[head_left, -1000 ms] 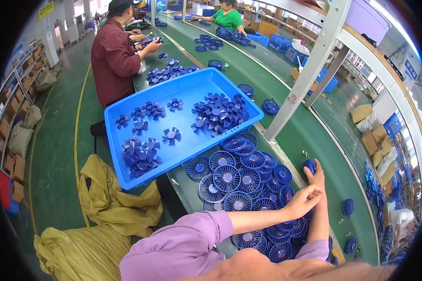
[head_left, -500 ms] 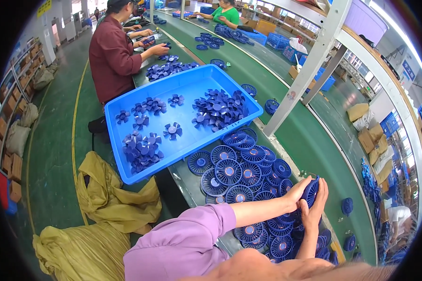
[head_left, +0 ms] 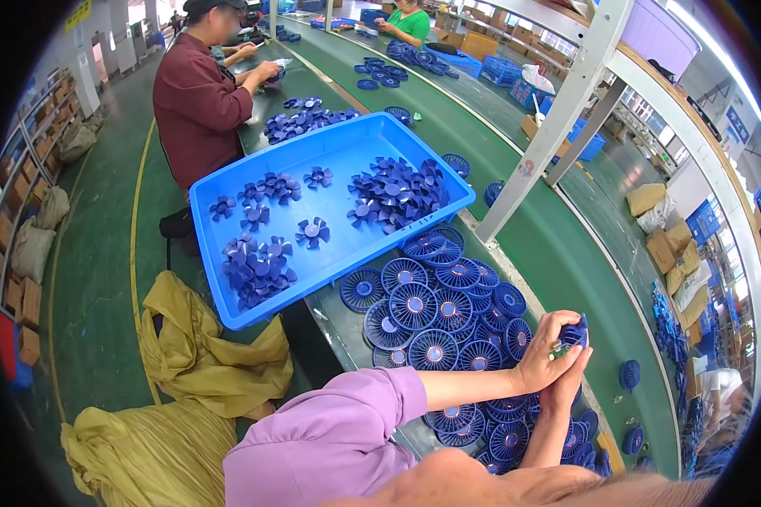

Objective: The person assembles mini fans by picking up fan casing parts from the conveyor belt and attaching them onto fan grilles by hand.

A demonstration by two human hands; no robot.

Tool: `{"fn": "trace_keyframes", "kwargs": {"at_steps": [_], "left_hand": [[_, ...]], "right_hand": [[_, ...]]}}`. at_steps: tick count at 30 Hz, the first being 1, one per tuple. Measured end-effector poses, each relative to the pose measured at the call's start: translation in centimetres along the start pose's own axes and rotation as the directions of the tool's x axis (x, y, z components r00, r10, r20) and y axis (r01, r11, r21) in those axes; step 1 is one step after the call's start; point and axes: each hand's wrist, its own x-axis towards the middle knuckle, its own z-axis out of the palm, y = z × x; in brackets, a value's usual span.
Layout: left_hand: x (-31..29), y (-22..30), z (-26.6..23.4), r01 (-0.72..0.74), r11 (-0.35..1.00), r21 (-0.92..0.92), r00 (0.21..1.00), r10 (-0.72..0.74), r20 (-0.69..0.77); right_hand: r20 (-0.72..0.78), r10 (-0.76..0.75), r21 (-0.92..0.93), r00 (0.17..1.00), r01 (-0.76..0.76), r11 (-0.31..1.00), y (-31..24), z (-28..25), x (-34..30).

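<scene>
My left hand (head_left: 543, 353) and my right hand (head_left: 568, 382) are closed together around a dark blue small fan (head_left: 575, 332) at the right edge of the bench. The fingers cover most of the fan, and a small greenish bit shows between the hands. Below and left of them lies a heap of round blue fan grilles (head_left: 434, 348), many with a coppery ring at the hub. Beyond the heap a light blue tray (head_left: 266, 316) holds loose blue fan blades (head_left: 397, 193) in several clusters.
A green conveyor belt (head_left: 558, 269) runs along the right, carrying a few fans (head_left: 629, 375). A white post (head_left: 537, 144) rises beside the tray. One co-worker (head_left: 196, 106) in dark red works at the far left. Olive cloth (head_left: 203, 355) lies left of the bench.
My hands have turned the fan and closed further around it, so less of it shows. The fans on the belt have shifted slightly. The dark red co-worker has leaned left.
</scene>
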Motion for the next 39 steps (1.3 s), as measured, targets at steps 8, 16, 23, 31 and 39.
{"fn": "trace_keyframes", "kwargs": {"at_steps": [8, 16, 23, 31, 39], "left_hand": [[-0.2, -2.3, -0.2, 0.025, 0.997, 0.072, 0.995, -0.032, 0.097], [-2.6, -5.4, 1.1, 0.172, 0.951, 0.257, 0.878, -0.266, 0.398], [-3.1, -5.7, 0.1, 0.034, 0.961, 0.275, 0.780, -0.197, 0.593], [-4.3, -5.5, -0.2, -0.008, 0.921, 0.390, 0.672, -0.284, 0.684], [-4.2, -5.5, 0.4, -0.059, 0.915, 0.399, 0.665, -0.262, 0.700]], "right_hand": [[0.055, 0.146, 0.097, 0.988, -0.151, 0.984, -0.4, -0.7, 0.7], [-0.302, -0.019, -0.493, 0.953, -0.139, 0.859, 1.8, -16.6, 8.6], [-0.055, -0.166, -0.886, 0.985, 0.029, 0.463, 1.9, -22.3, 3.8], [-0.031, -0.050, -0.987, 0.998, -0.023, 0.162, 1.8, -17.6, -3.0], [-0.038, -0.067, -0.991, 0.997, -0.029, 0.128, 1.9, -16.8, -3.0]]}}
